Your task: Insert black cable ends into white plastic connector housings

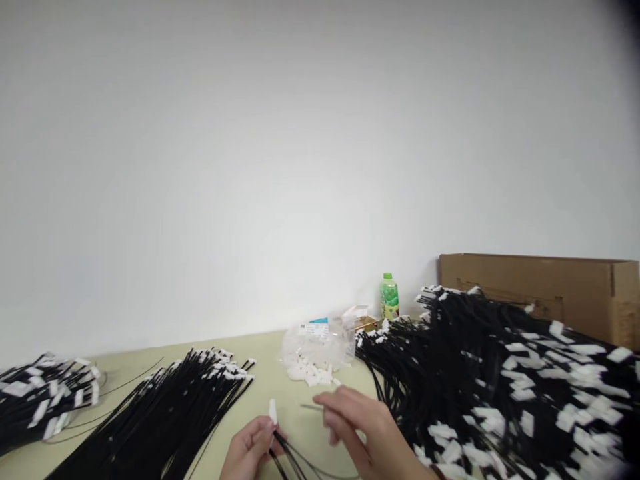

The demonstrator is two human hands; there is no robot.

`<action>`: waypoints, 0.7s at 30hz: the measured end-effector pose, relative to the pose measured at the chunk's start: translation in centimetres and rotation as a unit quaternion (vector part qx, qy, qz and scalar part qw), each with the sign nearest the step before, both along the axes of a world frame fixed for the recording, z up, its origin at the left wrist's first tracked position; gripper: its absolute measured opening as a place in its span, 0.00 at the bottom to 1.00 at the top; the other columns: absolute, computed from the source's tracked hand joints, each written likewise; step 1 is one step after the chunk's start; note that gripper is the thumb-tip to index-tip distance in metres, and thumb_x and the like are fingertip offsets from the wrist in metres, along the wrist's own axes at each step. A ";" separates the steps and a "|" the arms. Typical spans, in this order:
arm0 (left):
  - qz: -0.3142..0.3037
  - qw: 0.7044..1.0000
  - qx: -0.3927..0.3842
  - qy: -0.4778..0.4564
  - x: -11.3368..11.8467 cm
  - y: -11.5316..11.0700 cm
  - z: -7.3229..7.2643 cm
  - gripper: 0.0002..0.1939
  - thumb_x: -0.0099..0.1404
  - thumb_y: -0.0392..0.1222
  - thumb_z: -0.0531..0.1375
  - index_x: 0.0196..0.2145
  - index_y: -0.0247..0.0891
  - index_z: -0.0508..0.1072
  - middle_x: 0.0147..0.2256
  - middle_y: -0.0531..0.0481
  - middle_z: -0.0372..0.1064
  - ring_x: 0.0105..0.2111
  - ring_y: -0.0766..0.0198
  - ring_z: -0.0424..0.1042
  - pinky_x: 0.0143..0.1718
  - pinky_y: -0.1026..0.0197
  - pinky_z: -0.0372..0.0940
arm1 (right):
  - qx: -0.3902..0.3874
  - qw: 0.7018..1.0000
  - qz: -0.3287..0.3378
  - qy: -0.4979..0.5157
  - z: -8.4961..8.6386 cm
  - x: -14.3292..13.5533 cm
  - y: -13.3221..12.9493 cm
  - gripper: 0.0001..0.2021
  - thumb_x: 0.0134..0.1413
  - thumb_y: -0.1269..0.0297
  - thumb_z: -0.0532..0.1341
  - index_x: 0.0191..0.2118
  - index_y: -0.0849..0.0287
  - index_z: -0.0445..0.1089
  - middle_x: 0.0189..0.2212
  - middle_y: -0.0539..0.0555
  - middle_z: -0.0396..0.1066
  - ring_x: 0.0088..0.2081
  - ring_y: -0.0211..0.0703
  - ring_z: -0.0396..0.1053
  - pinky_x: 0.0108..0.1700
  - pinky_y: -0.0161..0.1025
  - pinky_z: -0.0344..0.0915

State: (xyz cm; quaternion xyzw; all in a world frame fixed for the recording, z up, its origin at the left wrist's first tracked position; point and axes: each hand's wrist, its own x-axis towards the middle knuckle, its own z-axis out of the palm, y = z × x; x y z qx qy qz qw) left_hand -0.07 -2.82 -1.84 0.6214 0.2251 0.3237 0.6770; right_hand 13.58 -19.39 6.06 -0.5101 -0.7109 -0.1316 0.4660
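Note:
My left hand (249,448) is closed in a pinch, low in the middle of the view. A white connector (273,409) sticks up from its fingertips, and thin black cables (286,456) run down beside the fingers. To its right, my right hand (367,427) pinches a thin grey rod (311,406) between thumb and forefinger. The rod points left toward the connector, apart from it; its exact kind is not clear. Beyond both hands, loose white connectors (311,372) spill from a clear plastic bag (320,343) onto the pale table (273,360).
Black cables with white ends (175,400) lie bundled on the left, with another bundle (47,393) at the far left. A large cable heap (465,360) fills the right. Against the wall stand a green-capped bottle (389,297) and a cardboard box (530,277).

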 end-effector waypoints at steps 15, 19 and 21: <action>-0.011 0.998 -0.059 -0.036 -0.6 -0.1 0.3 0.13 0.56 0.47 0.58 0.26 0.32 0.70 0.27 0.48 0.64 0.29 0.67 0.62 0.35 0.63 0.58 | -0.022 0.974 -0.063 0.214 -7.7 -1.2 9.8 0.11 0.58 0.64 0.48 0.35 0.63 0.64 0.28 0.51 0.65 0.28 0.32 0.61 0.30 0.29 0.58; 0.011 0.998 -0.061 -0.017 -0.5 -0.4 0.3 0.12 0.55 0.45 0.59 0.27 0.32 0.70 0.28 0.48 0.65 0.29 0.66 0.63 0.35 0.64 0.58 | 0.027 0.990 -0.063 0.120 -8.8 -1.2 8.9 0.07 0.56 0.68 0.50 0.35 0.62 0.65 0.27 0.51 0.65 0.29 0.32 0.60 0.32 0.30 0.58; 0.014 0.997 -0.076 -0.023 -0.5 -0.4 0.5 0.12 0.55 0.45 0.59 0.27 0.32 0.70 0.29 0.48 0.65 0.29 0.67 0.63 0.36 0.63 0.58 | 0.042 0.995 -0.055 0.077 -8.7 -1.2 8.7 0.05 0.55 0.70 0.52 0.35 0.61 0.65 0.27 0.51 0.65 0.30 0.33 0.60 0.33 0.31 0.58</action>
